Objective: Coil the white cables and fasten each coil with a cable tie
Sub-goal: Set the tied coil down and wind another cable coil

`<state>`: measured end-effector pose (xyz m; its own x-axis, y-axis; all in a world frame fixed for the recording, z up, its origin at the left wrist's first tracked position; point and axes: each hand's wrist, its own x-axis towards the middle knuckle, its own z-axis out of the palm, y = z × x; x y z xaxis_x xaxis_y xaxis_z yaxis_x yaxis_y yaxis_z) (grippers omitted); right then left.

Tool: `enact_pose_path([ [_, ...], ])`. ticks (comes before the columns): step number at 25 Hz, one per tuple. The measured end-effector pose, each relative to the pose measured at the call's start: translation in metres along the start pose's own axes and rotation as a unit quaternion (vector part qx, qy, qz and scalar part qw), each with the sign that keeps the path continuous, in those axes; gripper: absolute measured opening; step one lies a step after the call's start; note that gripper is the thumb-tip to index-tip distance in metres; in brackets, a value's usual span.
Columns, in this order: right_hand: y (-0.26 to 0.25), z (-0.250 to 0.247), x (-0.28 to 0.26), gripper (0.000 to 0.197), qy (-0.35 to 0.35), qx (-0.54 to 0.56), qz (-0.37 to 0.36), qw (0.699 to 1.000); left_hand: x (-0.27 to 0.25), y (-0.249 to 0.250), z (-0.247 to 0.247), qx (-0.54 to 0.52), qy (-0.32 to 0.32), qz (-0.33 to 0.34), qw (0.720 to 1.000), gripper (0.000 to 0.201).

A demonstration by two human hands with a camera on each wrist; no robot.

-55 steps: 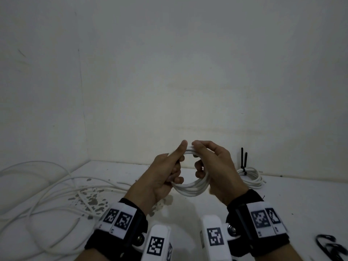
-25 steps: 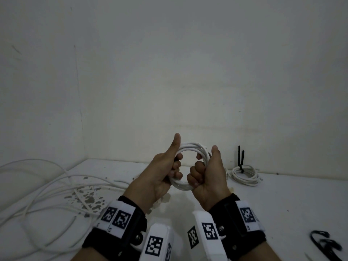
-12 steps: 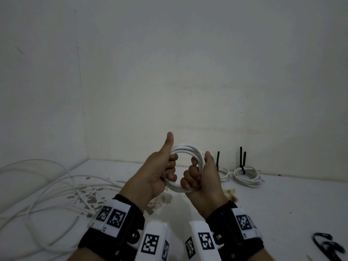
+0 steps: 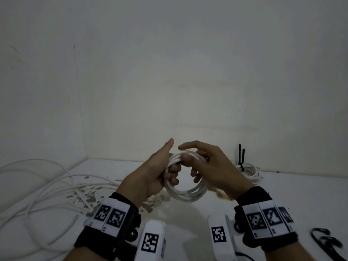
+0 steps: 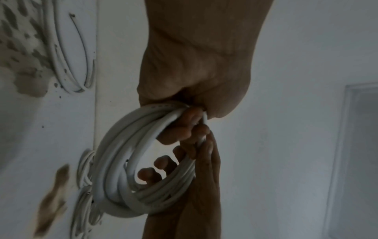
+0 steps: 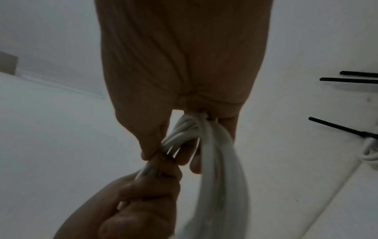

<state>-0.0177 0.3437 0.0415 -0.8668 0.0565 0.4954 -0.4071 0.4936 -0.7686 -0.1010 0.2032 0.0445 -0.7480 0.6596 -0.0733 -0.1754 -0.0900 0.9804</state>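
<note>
I hold a small coil of white cable point(image 4: 186, 197) in the air between both hands, above the white table point(image 4: 282, 194). My left hand point(image 4: 165, 172) grips the coil's left side with curled fingers, its thumb pointing up. Over the top of the coil, my right hand point(image 4: 190, 162) lies palm down. Its thumb presses the strands, its lower fingers reach through the ring, and its index finger sticks out. In the left wrist view the coil point(image 5: 122, 153) hangs from the curled fingers point(image 5: 180, 129). The right wrist view shows the coil's strands point(image 6: 214, 177) pinched under the thumb.
Loose white cables point(image 4: 37, 185) sprawl over the table's left part, by a patch of chipped paint point(image 4: 88, 196). A coil tied with a black cable tie point(image 4: 246, 170) lies at the back right against the wall. More black cable ties point(image 4: 323, 240) lie at the front right.
My right hand has turned from a fist round the coil's right side to a palm-down hold over its top, index finger out. The second tied coil behind it is now hidden.
</note>
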Motion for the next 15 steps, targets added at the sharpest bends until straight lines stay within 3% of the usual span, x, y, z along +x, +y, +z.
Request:
enact_pose_path([
  [3, 0.0045, -0.005, 0.001, 0.018, 0.03, -0.035, -0.051, 0.998, -0.0023, 0.0057, -0.0069, -0.026, -0.012, 0.005, 1.0, 0.064],
  [6, 0.0066, -0.0034, 0.0011, 0.015, 0.041, -0.096, -0.075, 0.992, -0.0044, 0.0062, -0.0084, 0.003, -0.011, 0.013, 1.0, 0.054],
  [9, 0.0031, 0.0023, 0.0038, 0.015, 0.058, -0.149, -0.106, 0.981, -0.0039, 0.0044, -0.0062, 0.041, -0.021, 0.019, 0.999, 0.057],
  [15, -0.0024, 0.0, 0.0037, 0.019, -0.021, -0.185, -0.079, 0.979, -0.0029, 0.0018, -0.0081, 0.067, -0.04, 0.015, 0.997, 0.068],
])
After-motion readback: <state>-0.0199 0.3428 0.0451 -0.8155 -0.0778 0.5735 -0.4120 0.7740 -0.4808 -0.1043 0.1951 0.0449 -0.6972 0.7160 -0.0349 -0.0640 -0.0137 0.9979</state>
